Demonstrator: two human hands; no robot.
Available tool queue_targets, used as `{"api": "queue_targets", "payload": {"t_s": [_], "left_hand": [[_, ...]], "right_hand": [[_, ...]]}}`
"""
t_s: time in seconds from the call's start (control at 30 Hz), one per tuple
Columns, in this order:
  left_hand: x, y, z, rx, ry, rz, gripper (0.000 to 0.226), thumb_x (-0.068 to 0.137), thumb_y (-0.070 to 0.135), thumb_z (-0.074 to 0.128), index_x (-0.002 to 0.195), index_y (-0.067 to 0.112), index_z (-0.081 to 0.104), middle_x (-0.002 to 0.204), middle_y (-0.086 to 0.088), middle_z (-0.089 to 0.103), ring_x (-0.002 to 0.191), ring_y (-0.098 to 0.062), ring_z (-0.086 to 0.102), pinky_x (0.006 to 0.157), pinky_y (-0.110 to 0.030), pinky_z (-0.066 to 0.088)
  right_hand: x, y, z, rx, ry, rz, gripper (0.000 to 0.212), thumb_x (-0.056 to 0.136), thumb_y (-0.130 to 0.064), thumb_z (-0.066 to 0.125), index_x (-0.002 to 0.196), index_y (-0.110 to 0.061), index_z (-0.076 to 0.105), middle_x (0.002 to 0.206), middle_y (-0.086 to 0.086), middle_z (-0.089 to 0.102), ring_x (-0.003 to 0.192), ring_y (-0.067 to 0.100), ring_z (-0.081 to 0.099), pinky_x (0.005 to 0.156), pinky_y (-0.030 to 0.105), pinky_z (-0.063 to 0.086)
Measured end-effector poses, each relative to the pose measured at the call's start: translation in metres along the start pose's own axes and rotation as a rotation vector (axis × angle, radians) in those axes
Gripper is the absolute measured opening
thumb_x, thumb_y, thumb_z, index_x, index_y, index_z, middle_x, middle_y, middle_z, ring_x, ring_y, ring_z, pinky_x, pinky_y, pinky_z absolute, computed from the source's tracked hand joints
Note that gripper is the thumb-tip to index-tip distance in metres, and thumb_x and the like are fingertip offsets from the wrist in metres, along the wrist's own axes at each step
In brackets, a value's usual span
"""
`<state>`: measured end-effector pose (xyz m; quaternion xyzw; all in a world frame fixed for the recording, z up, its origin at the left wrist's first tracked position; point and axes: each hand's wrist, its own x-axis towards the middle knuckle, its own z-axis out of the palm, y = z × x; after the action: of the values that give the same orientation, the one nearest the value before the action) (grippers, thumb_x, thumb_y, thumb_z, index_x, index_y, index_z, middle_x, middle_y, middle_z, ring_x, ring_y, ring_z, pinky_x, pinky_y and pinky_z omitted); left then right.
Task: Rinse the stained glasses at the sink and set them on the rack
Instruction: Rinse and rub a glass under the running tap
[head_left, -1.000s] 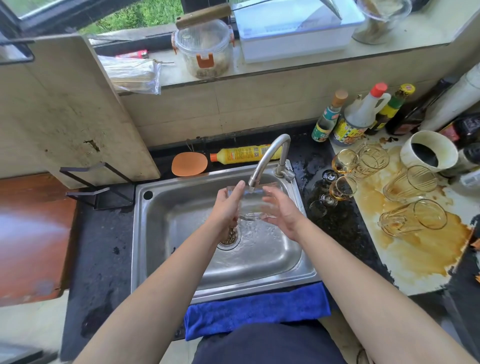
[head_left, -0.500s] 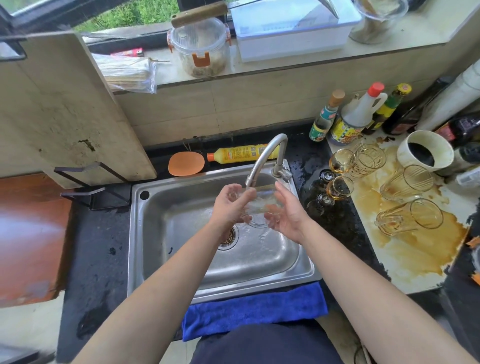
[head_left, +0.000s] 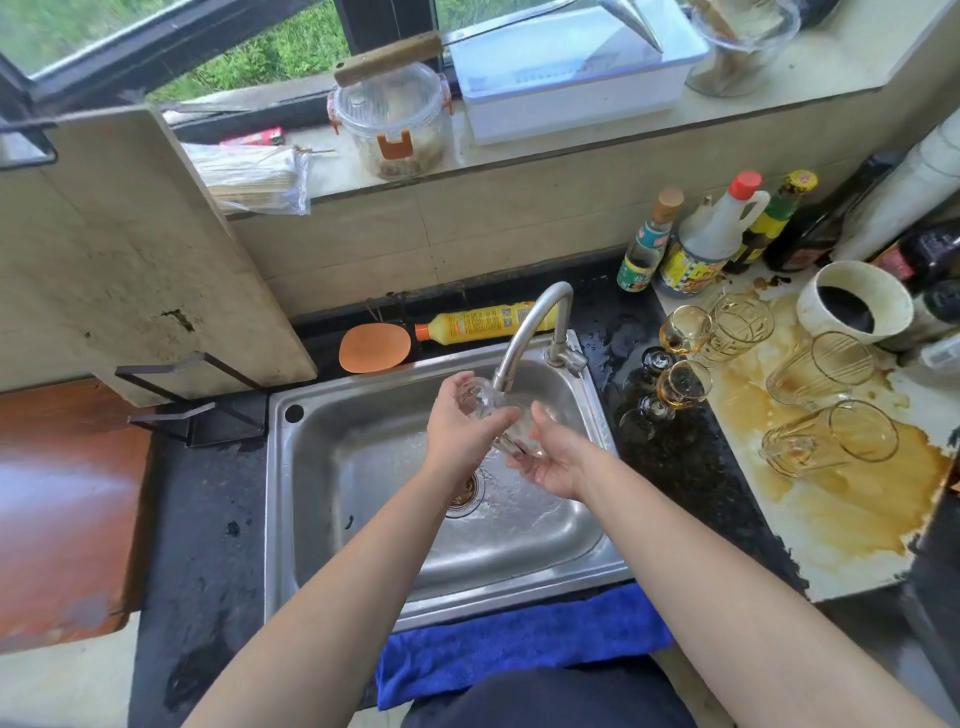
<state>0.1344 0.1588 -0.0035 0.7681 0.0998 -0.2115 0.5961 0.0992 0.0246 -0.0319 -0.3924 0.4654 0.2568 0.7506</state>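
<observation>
Over the steel sink I hold a clear glass tilted on its side under the running tap. My left hand grips its upper end; my right hand cups it from below, palm up. Water runs over the glass into the basin. Several stained glasses lie on the counter to the right: two small stemmed ones near the sink, larger tumblers on a brown spill. A black wire rack stands left of the sink.
A white mug of dark liquid and sauce bottles crowd the back right. A yellow detergent bottle and orange scrubber lie behind the sink. A blue towel hangs over the front edge. A board leans at left.
The glass has turned from roughly upright to lying tilted between my hands. My right hand has dropped lower and opened palm up beneath it.
</observation>
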Motion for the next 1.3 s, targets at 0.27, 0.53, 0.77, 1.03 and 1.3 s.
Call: {"api": "queue_targets", "payload": {"t_s": [0.27,0.53,0.77,1.03,1.3], "left_hand": [[0.003,0.006,0.022,0.091,-0.037,0.005,0.072,0.059,0.037,0.091,0.122,0.028,0.057,0.109,-0.001,0.066,0.092,-0.018,0.066,0.071,-0.034,0.059],[0.002,0.014,0.018,-0.016,-0.175,-0.049,0.046,0.076,0.043,0.086,0.109,0.019,0.063,0.083,0.001,0.063,0.06,-0.008,0.055,0.045,-0.023,0.039],[0.01,0.016,0.008,-0.11,-0.106,-0.159,0.029,0.098,0.049,0.055,0.088,0.026,0.071,0.072,0.002,0.052,0.052,-0.012,0.036,0.045,-0.023,0.026],[0.003,0.009,-0.005,-0.143,-0.023,-0.192,0.046,0.089,0.052,0.068,0.116,0.017,0.055,0.11,-0.006,0.064,0.078,-0.019,0.058,0.059,-0.034,0.051],[-0.003,-0.006,-0.021,-0.286,0.018,-0.271,0.054,0.087,0.044,0.076,0.122,0.013,0.048,0.11,-0.01,0.058,0.059,-0.012,0.05,0.05,-0.027,0.041]], "right_hand": [[-0.002,0.005,-0.006,0.094,0.089,0.024,0.049,0.1,-0.056,0.05,0.127,-0.015,0.051,0.092,0.01,0.057,0.066,0.009,0.053,0.041,0.014,0.046],[-0.007,0.011,-0.018,0.255,0.073,0.068,0.042,0.086,-0.045,0.075,0.094,-0.007,0.062,0.074,0.001,0.045,0.055,0.003,0.039,0.037,0.012,0.042],[-0.006,0.005,-0.01,0.147,0.102,0.022,0.054,0.085,-0.063,0.066,0.093,-0.011,0.059,0.061,-0.002,0.046,0.033,0.002,0.035,0.036,0.013,0.038],[-0.011,-0.01,0.004,-0.088,0.046,-0.368,0.037,0.098,-0.054,0.055,0.109,-0.019,0.055,0.084,0.001,0.05,0.061,0.011,0.044,0.061,0.025,0.043],[-0.019,-0.016,0.009,-0.345,-0.05,-0.473,0.009,0.102,-0.031,0.055,0.101,-0.027,0.063,0.096,0.0,0.063,0.063,0.014,0.054,0.062,0.028,0.045]]}}
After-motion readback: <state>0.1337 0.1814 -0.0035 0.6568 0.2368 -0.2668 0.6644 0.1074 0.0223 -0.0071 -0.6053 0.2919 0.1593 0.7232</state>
